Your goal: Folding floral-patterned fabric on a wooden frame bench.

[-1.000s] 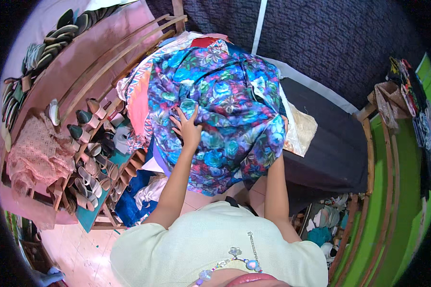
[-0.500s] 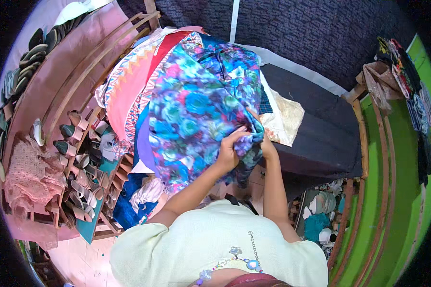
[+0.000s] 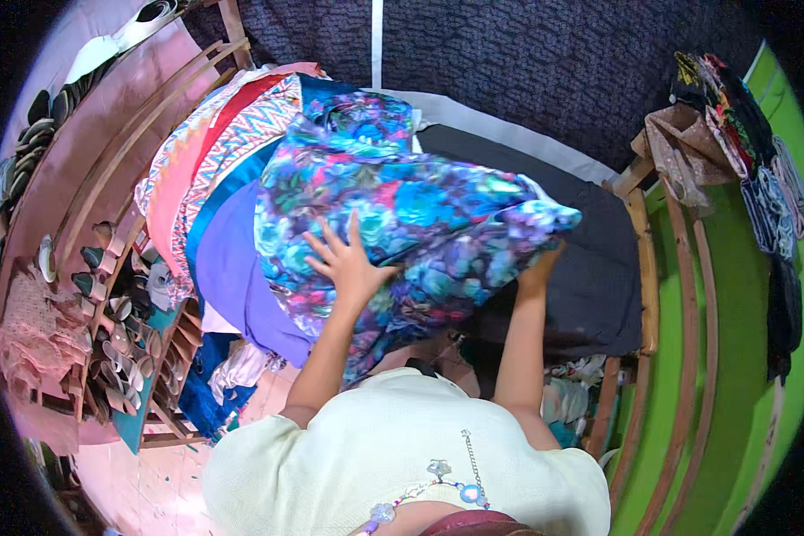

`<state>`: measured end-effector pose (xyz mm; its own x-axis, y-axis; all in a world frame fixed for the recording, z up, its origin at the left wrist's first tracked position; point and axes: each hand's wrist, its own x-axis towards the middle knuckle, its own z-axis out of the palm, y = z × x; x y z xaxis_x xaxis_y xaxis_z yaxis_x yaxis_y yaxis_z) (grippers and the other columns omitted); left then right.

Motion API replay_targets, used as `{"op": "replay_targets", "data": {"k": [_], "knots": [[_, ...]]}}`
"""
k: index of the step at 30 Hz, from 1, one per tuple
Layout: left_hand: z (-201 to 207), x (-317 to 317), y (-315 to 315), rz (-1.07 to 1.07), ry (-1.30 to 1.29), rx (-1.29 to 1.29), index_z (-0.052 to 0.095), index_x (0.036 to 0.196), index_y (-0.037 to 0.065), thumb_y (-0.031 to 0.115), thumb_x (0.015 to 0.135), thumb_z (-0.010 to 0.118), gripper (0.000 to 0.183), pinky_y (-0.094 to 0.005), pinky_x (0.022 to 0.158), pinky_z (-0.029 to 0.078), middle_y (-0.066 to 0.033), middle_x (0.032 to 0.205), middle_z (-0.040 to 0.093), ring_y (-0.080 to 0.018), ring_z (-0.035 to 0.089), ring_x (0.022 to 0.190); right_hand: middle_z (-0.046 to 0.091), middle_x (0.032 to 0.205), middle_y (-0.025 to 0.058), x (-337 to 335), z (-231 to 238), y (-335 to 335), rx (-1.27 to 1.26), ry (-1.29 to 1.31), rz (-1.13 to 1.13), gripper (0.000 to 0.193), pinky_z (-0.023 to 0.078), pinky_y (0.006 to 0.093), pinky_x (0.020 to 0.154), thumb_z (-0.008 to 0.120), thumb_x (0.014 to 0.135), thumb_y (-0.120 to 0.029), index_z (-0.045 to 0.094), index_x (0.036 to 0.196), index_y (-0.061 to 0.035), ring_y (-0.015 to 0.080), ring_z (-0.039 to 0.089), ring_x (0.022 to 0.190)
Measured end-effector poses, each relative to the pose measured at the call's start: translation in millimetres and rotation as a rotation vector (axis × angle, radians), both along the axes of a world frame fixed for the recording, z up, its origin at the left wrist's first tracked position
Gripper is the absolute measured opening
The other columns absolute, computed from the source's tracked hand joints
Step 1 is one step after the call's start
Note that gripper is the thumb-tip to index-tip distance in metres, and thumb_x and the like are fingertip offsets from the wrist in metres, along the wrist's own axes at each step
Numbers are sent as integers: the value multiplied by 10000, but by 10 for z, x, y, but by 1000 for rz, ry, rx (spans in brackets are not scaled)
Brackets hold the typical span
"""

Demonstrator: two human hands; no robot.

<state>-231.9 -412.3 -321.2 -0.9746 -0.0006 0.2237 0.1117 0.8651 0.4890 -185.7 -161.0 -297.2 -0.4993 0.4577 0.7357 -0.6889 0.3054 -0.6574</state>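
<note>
Over the black table's (image 3: 598,299) left side lies the floral cloth (image 3: 402,210), its right end raised; the left hand (image 3: 352,270) spreads its fingers against it; the right hand's (image 3: 538,268) grip is hidden; a loose hold could let that end slip.

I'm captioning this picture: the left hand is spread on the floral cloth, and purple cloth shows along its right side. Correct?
The side is wrong: in the head view, the purple cloth shows along the left side of the floral cloth. The left hand is indeed spread on the floral cloth.
</note>
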Motion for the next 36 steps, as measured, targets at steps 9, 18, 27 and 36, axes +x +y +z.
{"op": "replay_targets", "data": {"k": [9, 18, 27, 36], "knots": [[-454, -130, 847, -58, -42, 515, 531, 1077, 115, 91, 707, 465, 376, -689, 865, -31, -187, 1173, 453, -397, 225, 1202, 524, 888, 52, -196, -617, 1330, -481, -232, 359, 245, 444, 298, 718, 455, 846, -268, 492, 955, -51, 146, 519, 794], [-197, 14, 2075, -732, -330, 1177, 510, 1054, 6, 193, 860, 425, 283, -271, 788, 394, -49, 954, 552, -121, 484, 869, 454, 1031, 72, 328, 148, 836, 92, -484, 446, 439, 278, 296, 915, 513, 761, -392, 492, 1047, -59, 192, 405, 1011], [47, 117, 2016, -724, 159, 1014, 483, 1013, -2, -3, 676, 459, 338, -285, 873, 337, -100, 985, 530, -169, 463, 973, 479, 1085, 72, 243, -256, 980, 57, -369, 469, 524, 339, 314, 893, 541, 765, -309, 405, 1204, -56, 195, 453, 1008], [81, -214, 1171, 156, 125, 22, 351, 1230, 237, 505, 527, 706, 831, -659, 891, 29, -195, 1337, 172, -449, 54, 1226, 533, 1019, 74, 81, -53, 862, 54, -402, 210, 502, 389, 278, 819, 683, 647, -61, 461, 1095, -15, 151, 493, 941]]}}
